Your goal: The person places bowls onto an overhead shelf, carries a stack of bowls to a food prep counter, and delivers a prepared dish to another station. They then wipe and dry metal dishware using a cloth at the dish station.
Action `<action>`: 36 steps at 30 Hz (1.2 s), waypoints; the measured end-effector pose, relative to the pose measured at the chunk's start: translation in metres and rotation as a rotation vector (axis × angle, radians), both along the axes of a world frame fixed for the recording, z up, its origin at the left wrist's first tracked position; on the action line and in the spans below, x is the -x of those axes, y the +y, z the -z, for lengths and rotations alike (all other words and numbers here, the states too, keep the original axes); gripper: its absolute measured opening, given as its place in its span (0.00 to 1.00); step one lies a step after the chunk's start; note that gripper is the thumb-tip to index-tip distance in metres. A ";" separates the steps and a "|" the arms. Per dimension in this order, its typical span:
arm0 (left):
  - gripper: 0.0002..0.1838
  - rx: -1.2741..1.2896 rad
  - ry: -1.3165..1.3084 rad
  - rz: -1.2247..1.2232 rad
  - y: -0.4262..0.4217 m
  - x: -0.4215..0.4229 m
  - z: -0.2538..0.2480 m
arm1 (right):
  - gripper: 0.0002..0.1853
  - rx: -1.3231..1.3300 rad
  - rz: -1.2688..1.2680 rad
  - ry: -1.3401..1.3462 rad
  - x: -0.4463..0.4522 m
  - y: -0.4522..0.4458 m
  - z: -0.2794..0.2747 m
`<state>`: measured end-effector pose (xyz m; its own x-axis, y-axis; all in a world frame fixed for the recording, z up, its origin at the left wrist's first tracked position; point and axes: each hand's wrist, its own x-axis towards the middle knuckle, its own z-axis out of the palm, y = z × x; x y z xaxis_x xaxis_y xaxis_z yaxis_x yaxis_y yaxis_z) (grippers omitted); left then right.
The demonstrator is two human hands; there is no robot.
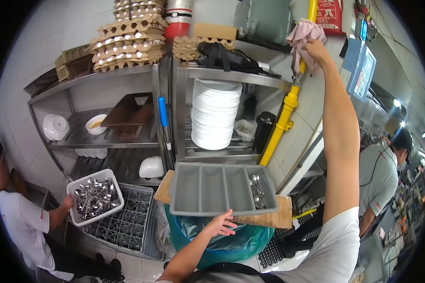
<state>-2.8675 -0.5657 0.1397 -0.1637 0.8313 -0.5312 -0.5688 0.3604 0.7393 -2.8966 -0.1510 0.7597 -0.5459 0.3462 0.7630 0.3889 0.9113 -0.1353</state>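
High on the right, my right hand (317,51) grips a crumpled pink cloth (305,34) beside the yellow pipe (284,115); its fingertips are partly hidden in the folds. Low in the middle, my left hand (218,225) has its fingers apart and nothing in it. It is at the front edge of a grey cutlery tray (214,188); whether it touches the tray I cannot tell. Spoons or similar cutlery (256,192) lie in the tray's rightmost compartment, and the other compartments are bare. A wooden board (284,213) lies under the tray, above a bin lined with a green bag (250,240).
At left, a person (26,226) holds a white tub of cutlery (95,194) over a grey glass rack (127,226). Shelves hold stacked white plates (216,113), bowls (55,127) and egg trays (130,42). Another person (378,170) stands at right, beyond my arm.
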 end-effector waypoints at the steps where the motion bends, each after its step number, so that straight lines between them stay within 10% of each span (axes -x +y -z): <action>1: 0.50 0.002 0.003 -0.006 0.000 -0.002 -0.003 | 0.17 0.112 -0.149 0.096 -0.002 -0.012 -0.012; 6: 0.50 -0.017 -0.003 -0.006 0.003 -0.005 -0.006 | 0.11 0.376 -0.911 0.498 -0.057 -0.095 -0.081; 8: 0.50 -0.031 -0.007 0.002 0.006 -0.003 -0.002 | 0.20 -0.051 -1.092 0.715 -0.092 -0.158 -0.098; 10: 0.49 -0.038 -0.019 0.002 0.007 -0.003 0.003 | 0.17 -0.328 -0.842 0.897 -0.135 -0.224 -0.117; 12: 0.48 -0.038 -0.012 0.000 0.005 -0.004 0.001 | 0.12 -1.176 -0.444 0.982 -0.170 -0.246 -0.139; 15: 0.48 -0.029 -0.006 0.014 0.005 -0.003 -0.008 | 0.11 -1.444 -0.196 1.078 -0.236 -0.315 -0.125; 26: 0.46 -0.050 0.086 0.001 0.008 -0.008 0.003 | 0.12 -1.105 0.757 0.303 -0.532 -0.343 -0.005; 36: 0.31 -0.076 -0.583 0.089 -0.007 -0.069 -0.043 | 0.12 -0.657 0.850 -0.098 -0.519 -0.426 0.014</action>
<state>-2.7985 -0.5723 0.1831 0.2089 0.8676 -0.4513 -0.8588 0.3835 0.3397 -2.3778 -0.5775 0.7459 -0.3884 0.1789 0.9040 0.9113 0.2201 0.3480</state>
